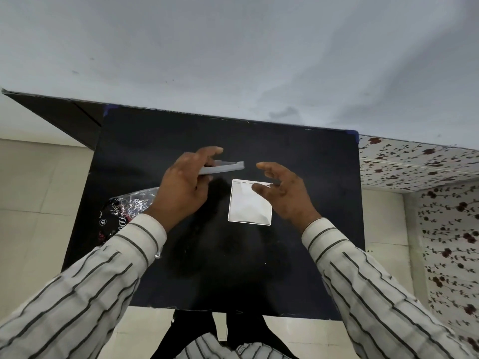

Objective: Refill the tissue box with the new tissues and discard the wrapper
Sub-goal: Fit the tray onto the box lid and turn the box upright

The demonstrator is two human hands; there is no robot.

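Note:
A square white tissue box (249, 203) stands open on the black table (311, 177), with white tissues showing inside. My left hand (184, 187) holds the box's flat grey lid (225, 167) up in the air, above and to the left of the box. My right hand (282, 193) hovers over the box's right edge with fingers spread and nothing in it. A crumpled clear and black printed wrapper (121, 216) lies on the table at the left, partly hidden by my left sleeve.
The table backs onto a pale wall (233, 60). A surface with a floral cover (420, 164) adjoins the table on the right. Tiled floor (31, 203) shows on the left and below the near edge.

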